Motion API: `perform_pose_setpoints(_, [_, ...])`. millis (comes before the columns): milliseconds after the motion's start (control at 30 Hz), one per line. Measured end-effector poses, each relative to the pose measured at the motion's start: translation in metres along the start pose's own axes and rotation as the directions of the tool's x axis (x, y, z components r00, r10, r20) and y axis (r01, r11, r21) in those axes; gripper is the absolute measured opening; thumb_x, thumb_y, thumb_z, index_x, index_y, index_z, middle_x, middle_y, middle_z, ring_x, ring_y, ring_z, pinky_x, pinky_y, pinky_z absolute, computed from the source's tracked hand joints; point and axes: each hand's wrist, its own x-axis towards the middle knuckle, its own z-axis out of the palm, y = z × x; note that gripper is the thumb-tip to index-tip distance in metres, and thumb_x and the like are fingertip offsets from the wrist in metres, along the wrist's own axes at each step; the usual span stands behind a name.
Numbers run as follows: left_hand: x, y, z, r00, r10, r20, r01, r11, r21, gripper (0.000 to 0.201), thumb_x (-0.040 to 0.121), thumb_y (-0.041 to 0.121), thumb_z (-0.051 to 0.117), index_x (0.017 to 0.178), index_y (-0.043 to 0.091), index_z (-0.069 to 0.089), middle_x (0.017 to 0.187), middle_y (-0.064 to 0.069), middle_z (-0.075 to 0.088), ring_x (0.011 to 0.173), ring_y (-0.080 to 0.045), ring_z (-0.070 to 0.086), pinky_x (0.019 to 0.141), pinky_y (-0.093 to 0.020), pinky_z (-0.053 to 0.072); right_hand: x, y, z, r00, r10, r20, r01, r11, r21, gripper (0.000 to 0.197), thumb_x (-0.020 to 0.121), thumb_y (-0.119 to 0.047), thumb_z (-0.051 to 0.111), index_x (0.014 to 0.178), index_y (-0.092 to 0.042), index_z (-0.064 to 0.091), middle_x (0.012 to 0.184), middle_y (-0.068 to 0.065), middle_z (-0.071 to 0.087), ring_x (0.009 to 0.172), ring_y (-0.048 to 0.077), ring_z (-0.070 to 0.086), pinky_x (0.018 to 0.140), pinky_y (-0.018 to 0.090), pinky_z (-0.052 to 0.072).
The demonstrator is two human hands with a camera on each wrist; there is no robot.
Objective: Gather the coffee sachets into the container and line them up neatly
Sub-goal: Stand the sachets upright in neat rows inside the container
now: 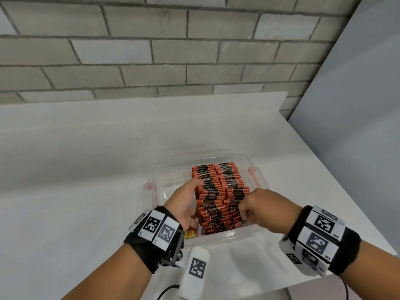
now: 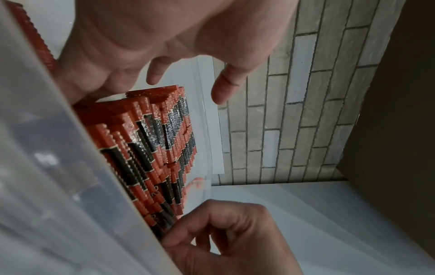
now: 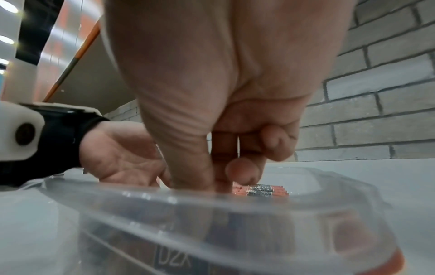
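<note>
A clear plastic container [image 1: 227, 237] with orange latches stands on the white table. Two tight rows of orange-and-black coffee sachets [image 1: 218, 187] stand on edge inside it. My left hand [image 1: 184, 202] lies flat along the left side of the rows, thumb on top, palm open [image 3: 117, 154]. My right hand [image 1: 257, 208] is at the near right end, fingers curled, pinching a few sachets there [image 2: 164, 221]. In the right wrist view its thumb and fingertips [image 3: 242, 171] reach below the container rim [image 3: 212, 201]. The lower fingers of both hands are hidden among the packets.
A small yellow-and-red packet [image 1: 190, 234] lies flat in the container's near left corner. A grey brick wall [image 1: 151, 50] runs behind the table [image 1: 86, 159]. The table's right edge [image 1: 346, 180] slants close to the container.
</note>
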Motion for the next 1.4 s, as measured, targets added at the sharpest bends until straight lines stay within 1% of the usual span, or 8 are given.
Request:
perform_pose_setpoints(300, [0.007, -0.002, -0.007, 1.000, -0.028, -0.005, 0.028, 0.999, -0.039, 0.012, 0.092, 0.030, 0.052, 0.084, 0.023, 0.047, 0.089, -0.004, 0.048, 0.118, -0.045, 0.047, 0.106, -0.066, 0.025, 0.007, 0.000, -0.003, 0.998, 0.020, 0.063, -0.016, 0.999, -0.051, 0.015, 0.084, -0.005, 0.062, 0.089, -0.016, 0.071, 0.094, -0.004, 0.069, 0.085, 0.012, 0.062, 0.068, 0.020, 0.044])
perform_pose_setpoints(567, [0.011, -0.005, -0.010, 1.000, -0.020, -0.020, 0.020, 1.000, -0.012, 0.011, 0.092, 0.031, 0.052, 0.085, 0.022, 0.048, 0.097, -0.007, 0.049, 0.116, -0.040, 0.049, 0.104, -0.061, 0.032, -0.001, 0.011, -0.008, 0.995, 0.104, 0.006, -0.101, 0.950, 0.294, 0.017, 0.085, -0.025, 0.070, 0.101, -0.021, 0.070, 0.097, -0.012, 0.063, 0.084, 0.000, 0.056, 0.075, 0.011, 0.041])
perform_pose_setpoints(667, [0.010, -0.004, -0.009, 0.999, 0.002, -0.045, -0.003, 1.000, -0.008, 0.017, 0.094, 0.028, 0.050, 0.079, 0.018, 0.047, 0.083, -0.009, 0.057, 0.081, -0.025, 0.053, 0.074, -0.038, 0.046, 0.000, 0.007, -0.012, 0.900, 0.379, -0.217, -0.223, 0.826, 0.518, 0.044, 0.087, -0.033, 0.065, 0.129, -0.023, 0.053, 0.123, -0.007, 0.052, 0.105, 0.005, 0.051, 0.086, 0.017, 0.038])
perform_pose_setpoints(800, [0.009, -0.003, -0.004, 1.000, 0.007, -0.025, -0.008, 1.000, -0.014, 0.023, 0.096, 0.025, 0.046, 0.076, 0.013, 0.045, 0.037, 0.001, 0.057, 0.069, -0.020, 0.050, 0.059, -0.032, 0.041, 0.012, 0.002, -0.006, 0.823, 0.567, -0.019, -0.291, 0.450, 0.844, 0.068, 0.088, -0.044, 0.060, 0.144, -0.017, 0.033, 0.145, 0.005, 0.042, 0.128, 0.020, 0.045, 0.105, 0.035, 0.038])
perform_pose_setpoints(967, [0.017, -0.006, -0.005, 0.999, -0.042, 0.032, 0.043, 0.998, -0.034, 0.022, 0.093, 0.029, 0.051, 0.082, 0.010, 0.049, 0.089, -0.012, 0.060, 0.081, -0.025, 0.059, 0.061, -0.035, 0.045, 0.025, 0.004, 0.004, 0.823, 0.547, 0.152, -0.305, 0.201, 0.931, 0.082, 0.086, -0.067, 0.044, 0.149, -0.017, 0.026, 0.155, -0.005, 0.026, 0.137, 0.022, 0.035, 0.114, 0.042, 0.027])
perform_pose_setpoints(1167, [0.024, -0.009, -0.005, 0.996, -0.055, 0.076, 0.059, 0.997, -0.056, 0.030, 0.093, 0.033, 0.049, 0.084, 0.005, 0.056, 0.084, -0.012, 0.065, 0.080, -0.025, 0.062, 0.062, -0.033, 0.045, 0.028, 0.002, 0.001, 0.821, 0.544, 0.171, -0.260, 0.090, 0.961, 0.063, 0.093, -0.053, 0.045, 0.144, -0.017, 0.033, 0.110, -0.004, 0.063, 0.108, 0.017, 0.056, 0.104, 0.034, 0.035])
perform_pose_setpoints(1267, [0.024, -0.007, -0.007, 0.995, -0.057, 0.086, 0.064, 0.995, -0.081, 0.029, 0.094, 0.032, 0.049, 0.083, 0.006, 0.054, 0.085, -0.014, 0.063, 0.081, -0.026, 0.060, 0.063, -0.035, 0.045, 0.025, 0.002, 0.002, 0.833, 0.524, 0.178, -0.263, 0.092, 0.960, 0.047, 0.095, -0.049, 0.046, 0.128, -0.016, 0.050, 0.122, -0.001, 0.062, 0.110, 0.017, 0.058, 0.110, 0.038, 0.035])
perform_pose_setpoints(1400, [0.026, -0.006, -0.008, 0.995, -0.029, 0.092, 0.036, 0.997, -0.075, 0.026, 0.095, 0.029, 0.048, 0.078, 0.010, 0.050, 0.082, -0.011, 0.059, 0.078, -0.024, 0.058, 0.064, -0.033, 0.045, 0.025, 0.004, 0.003, 0.808, 0.553, 0.204, -0.327, 0.134, 0.936, 0.062, 0.093, -0.053, 0.046, 0.139, -0.012, 0.042, 0.147, 0.003, 0.041, 0.133, 0.024, 0.041, 0.115, 0.043, 0.027])
